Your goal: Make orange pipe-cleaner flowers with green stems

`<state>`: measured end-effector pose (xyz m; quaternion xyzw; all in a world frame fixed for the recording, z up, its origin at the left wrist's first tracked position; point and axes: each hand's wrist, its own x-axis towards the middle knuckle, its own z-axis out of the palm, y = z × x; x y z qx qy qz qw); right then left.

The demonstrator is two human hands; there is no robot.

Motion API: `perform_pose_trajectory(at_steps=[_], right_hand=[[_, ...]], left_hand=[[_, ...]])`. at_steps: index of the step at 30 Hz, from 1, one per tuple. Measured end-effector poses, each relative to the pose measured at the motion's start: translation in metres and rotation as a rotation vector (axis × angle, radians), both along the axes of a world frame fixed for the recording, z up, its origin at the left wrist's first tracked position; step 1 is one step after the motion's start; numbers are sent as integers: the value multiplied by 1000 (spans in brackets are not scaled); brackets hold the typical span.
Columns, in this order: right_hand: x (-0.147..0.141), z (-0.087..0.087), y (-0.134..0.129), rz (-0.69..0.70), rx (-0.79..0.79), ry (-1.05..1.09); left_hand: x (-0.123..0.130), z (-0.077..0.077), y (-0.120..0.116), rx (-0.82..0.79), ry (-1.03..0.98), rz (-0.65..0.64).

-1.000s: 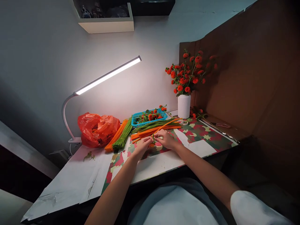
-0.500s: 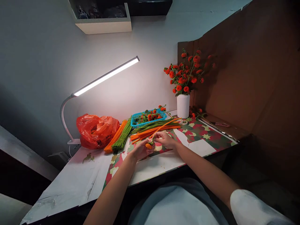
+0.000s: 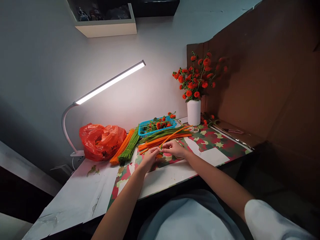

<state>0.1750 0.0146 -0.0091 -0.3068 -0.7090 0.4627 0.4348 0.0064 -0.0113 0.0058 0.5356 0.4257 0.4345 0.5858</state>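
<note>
Close together over the patterned table, both my hands are closed at a small orange pipe-cleaner flower [image 3: 159, 155] with green parts. My left hand [image 3: 149, 159] pinches it at the top, thumb and fingers together. From the other side, the fingertips of my right hand [image 3: 174, 148] grip the green part. The flower is partly hidden beneath my fingers. Just beyond my hands lie loose orange pipe cleaners [image 3: 151, 145] and green ones [image 3: 157, 136].
A blue basket [image 3: 139, 134] of finished-looking flowers sits behind. To the left are orange [image 3: 121, 150] and green bundles [image 3: 129, 149], a red plastic bag [image 3: 101, 141] and a lit lamp [image 3: 110, 82]. A white vase [image 3: 194, 113] with orange flowers stands by the cardboard [image 3: 250, 86].
My left hand has turned over from cradling the flower to pinching it from above. The flower head now sits lower and is more hidden. The view has shifted slightly.
</note>
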Motion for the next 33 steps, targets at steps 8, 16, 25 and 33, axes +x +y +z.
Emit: perform_pose_trajectory(at_steps=[8,16,25,33], right_hand=[[3,9,-5,-85,110,-25],[6,15,-10,102,39,-27],[2,11,-2,-84,115,-12],[2,11,-6,-113,180,19]], left_hand=[[1,-1,1,137,22,14],[2,1,-2,85,-38,-45],[3,-4,1,327,154,63],[5,1,-4,131,-23,-4]])
